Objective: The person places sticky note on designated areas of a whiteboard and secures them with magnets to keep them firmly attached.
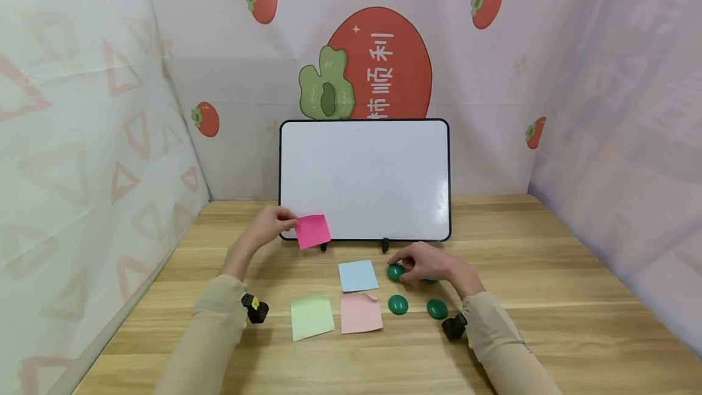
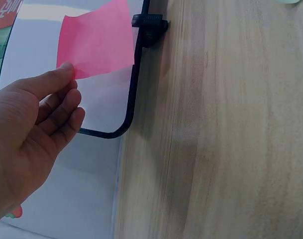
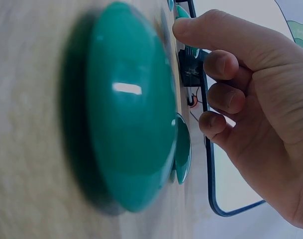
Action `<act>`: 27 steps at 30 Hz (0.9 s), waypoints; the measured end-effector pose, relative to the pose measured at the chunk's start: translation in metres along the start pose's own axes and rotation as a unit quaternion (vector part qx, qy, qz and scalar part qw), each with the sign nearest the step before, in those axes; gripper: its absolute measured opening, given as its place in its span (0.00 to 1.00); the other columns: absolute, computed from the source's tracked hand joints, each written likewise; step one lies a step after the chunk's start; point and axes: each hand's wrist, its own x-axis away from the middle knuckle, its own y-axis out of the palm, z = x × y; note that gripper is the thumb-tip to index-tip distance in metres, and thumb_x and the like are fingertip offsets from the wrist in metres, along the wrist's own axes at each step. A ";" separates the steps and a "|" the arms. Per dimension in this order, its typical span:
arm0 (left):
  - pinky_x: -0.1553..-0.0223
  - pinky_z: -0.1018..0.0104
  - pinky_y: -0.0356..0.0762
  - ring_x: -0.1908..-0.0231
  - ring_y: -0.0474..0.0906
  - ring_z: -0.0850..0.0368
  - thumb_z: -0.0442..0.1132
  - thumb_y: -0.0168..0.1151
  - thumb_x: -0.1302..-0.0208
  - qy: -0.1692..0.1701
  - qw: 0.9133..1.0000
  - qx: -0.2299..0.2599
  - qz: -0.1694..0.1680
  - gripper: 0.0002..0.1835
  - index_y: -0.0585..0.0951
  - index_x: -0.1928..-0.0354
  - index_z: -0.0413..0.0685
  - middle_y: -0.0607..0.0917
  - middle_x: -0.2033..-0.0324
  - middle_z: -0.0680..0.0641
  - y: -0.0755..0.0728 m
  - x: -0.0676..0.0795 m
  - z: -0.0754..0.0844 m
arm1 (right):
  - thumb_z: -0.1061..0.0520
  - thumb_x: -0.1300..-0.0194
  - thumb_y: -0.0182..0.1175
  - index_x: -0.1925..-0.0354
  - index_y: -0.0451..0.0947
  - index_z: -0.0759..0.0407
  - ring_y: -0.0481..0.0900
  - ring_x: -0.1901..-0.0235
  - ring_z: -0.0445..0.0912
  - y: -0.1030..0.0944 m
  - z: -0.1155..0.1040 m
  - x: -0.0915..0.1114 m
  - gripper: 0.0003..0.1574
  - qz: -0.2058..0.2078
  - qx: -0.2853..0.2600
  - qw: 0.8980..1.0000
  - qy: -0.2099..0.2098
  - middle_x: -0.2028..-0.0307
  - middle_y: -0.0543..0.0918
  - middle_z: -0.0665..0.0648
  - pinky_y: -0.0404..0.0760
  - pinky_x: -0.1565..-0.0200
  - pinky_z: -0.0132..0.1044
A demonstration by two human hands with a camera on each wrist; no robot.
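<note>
Bright pink note (image 1: 312,231) pinched just right of the whiteboard's (image 1: 364,178) lower left corner

Your left hand (image 1: 267,224) pinches the note's edge, fingers (image 2: 66,102) nearly together. The sheet is roughly square, neither axis clearly longer; it points rightward along the whiteboard, slightly tilted. Your right hand (image 1: 430,261) curls its fingers around a green magnet (image 1: 395,272) in front of the whiteboard's lower right part; you cannot tell how firmly. Your right wrist view shows more of a second magnet (image 3: 182,149), mostly hidden under that hand from the head. From the head, the note's lower edge overlaps the whiteboard's bottom frame by a black foot (image 1: 324,247); contact is unclear. The counter (image 1: 510,249) extends beyond both whiteboard sides, wider on its right.
</note>
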 end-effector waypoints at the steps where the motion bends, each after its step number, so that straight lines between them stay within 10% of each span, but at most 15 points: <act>1: 0.62 0.61 0.79 0.63 0.80 0.53 0.39 0.63 0.32 0.001 1.000 -0.004 0.001 0.11 0.86 0.55 0.39 0.87 0.62 0.42 -0.001 -0.002 0.000 | 0.58 0.38 0.67 0.45 0.82 0.54 0.62 0.80 0.35 0.000 -0.001 0.000 0.22 -0.001 0.002 1.000 0.001 0.80 0.66 0.44 0.63 0.73 0.27; 27: 0.57 0.61 0.77 0.58 0.80 0.49 0.36 0.63 0.34 0.003 0.996 -0.022 0.084 0.10 0.86 0.57 0.36 0.87 0.59 0.38 -0.019 -0.056 0.020 | 0.59 0.37 0.66 0.43 0.82 0.53 0.63 0.79 0.36 0.002 -0.005 -0.005 0.23 -0.009 0.002 1.000 0.006 0.79 0.67 0.44 0.64 0.74 0.28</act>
